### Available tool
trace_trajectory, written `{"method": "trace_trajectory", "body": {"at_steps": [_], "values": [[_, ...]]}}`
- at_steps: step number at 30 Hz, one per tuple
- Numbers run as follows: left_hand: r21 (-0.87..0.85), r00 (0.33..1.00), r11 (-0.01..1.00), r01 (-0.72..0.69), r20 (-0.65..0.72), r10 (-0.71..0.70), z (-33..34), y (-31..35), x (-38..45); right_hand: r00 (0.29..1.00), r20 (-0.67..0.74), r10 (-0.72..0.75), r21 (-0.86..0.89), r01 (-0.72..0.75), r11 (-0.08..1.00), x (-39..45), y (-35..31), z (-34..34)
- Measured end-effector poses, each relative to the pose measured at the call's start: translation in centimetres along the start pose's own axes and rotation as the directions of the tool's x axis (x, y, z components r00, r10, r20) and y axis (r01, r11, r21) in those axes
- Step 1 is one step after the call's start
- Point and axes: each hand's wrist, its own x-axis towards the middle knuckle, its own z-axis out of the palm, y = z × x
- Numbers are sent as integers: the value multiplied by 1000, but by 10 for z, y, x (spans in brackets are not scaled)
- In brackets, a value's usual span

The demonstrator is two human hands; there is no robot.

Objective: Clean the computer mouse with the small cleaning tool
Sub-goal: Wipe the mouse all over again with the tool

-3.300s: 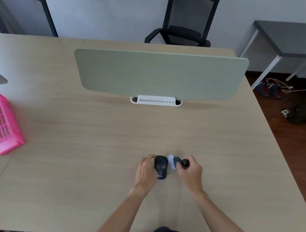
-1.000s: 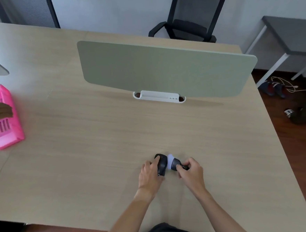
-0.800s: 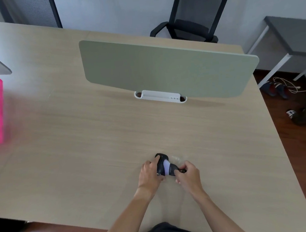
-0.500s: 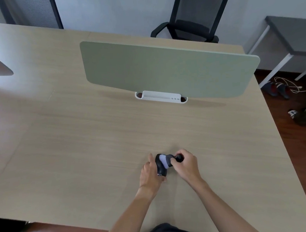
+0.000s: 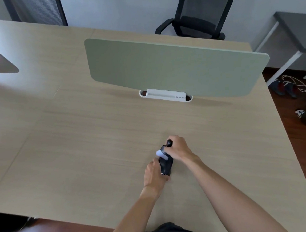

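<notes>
The black computer mouse lies on the pale wooden surface, toward 5 o'clock of the frame's centre and near the person's edge, its long axis running roughly from 6 to 12 o'clock. The left hand sits at the mouse's 9 o'clock side, fingers curled against its flank and clamped on it, with the thumb end showing at the mouse's near end. The right hand comes in from 3 o'clock and is closed around the small cleaning tool — a dark body with a round black knob at its far end, sticking out past the knuckles toward 12 o'clock, and a pale bluish-white head at the 9 o'clock end. That pale head rests on the far end of the mouse, touching its top; the exact contact spot is partly hidden by the hand.

Both bare forearms reach in from 6 o'clock, the right one crossing well above the surface's near edge. At 12 o'clock from the hands stands a green divider panel in a white clip base. Beyond it — at 1 o'clock — is a black mesh chair, and shoes lie on the dark floor at 3 o'clock.
</notes>
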Motion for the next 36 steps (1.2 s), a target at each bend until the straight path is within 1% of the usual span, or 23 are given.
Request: {"method": "trace_trajectory", "body": {"at_steps": [4,7,9,11,13,15,16,18,20,22,24,26,28,29,31,33,34,36], "values": [[6,1000,1000,0,-5,0,-1,0,-1,996,-82,37,-4,-37,999,-2,8,-8],[-4,1000,1000,-2,-10,2,-1,1,-2,981,-174,81,95,-65,993,-13,16,-13],[-7,1000,1000,-6,-15,6,-1,1,-1,975,-187,120,162,-90,983,-22,26,-13],[-3,1000,1000,-11,-15,11,-1,0,-1,971,-190,146,167,-115,979,-33,39,-10],[-11,1000,1000,-11,-15,11,-1,-1,-1,956,-250,151,187,-106,977,-43,49,-7],[-23,1000,1000,-8,-13,8,-1,-2,-2,932,-325,160,261,-74,963,-54,51,-2],[-27,1000,1000,-8,-15,8,0,-2,-1,928,-331,169,301,-66,951,-59,50,1],[-19,1000,1000,-23,-17,22,0,-3,0,951,-266,155,346,-56,937,-70,47,11],[51,998,997,-59,-4,59,-1,-3,2,970,-214,115,319,-42,947,-77,51,20],[162,993,979,-120,20,118,-2,-4,2,962,-258,95,278,-20,960,-79,59,24],[288,984,940,-180,58,170,-2,-5,1,936,-328,127,286,-30,958,-81,66,22],[384,977,899,-211,97,188,-4,-4,0,914,-362,182,329,-57,943,-84,70,20],[407,976,889,-209,137,167,-6,-3,1,902,-375,214,379,-61,923,-89,69,20],[413,975,886,-210,158,157,-7,-3,1,909,-359,213,397,-57,916,-92,67,22],[438,967,867,-239,191,170,-12,-5,3,943,-268,198,445,-61,893,-99,65,29],[460,961,848,-264,199,191,-16,-6,5,964,-194,181,441,-79,894,-104,67,36],[473,960,839,-269,198,196,-18,-7,7,965,-183,185,423,-93,901,-105,69,38],[513,962,817,-264,199,186,-20,-6,8,955,-214,206,393,-109,913,-106,73,36]]}}
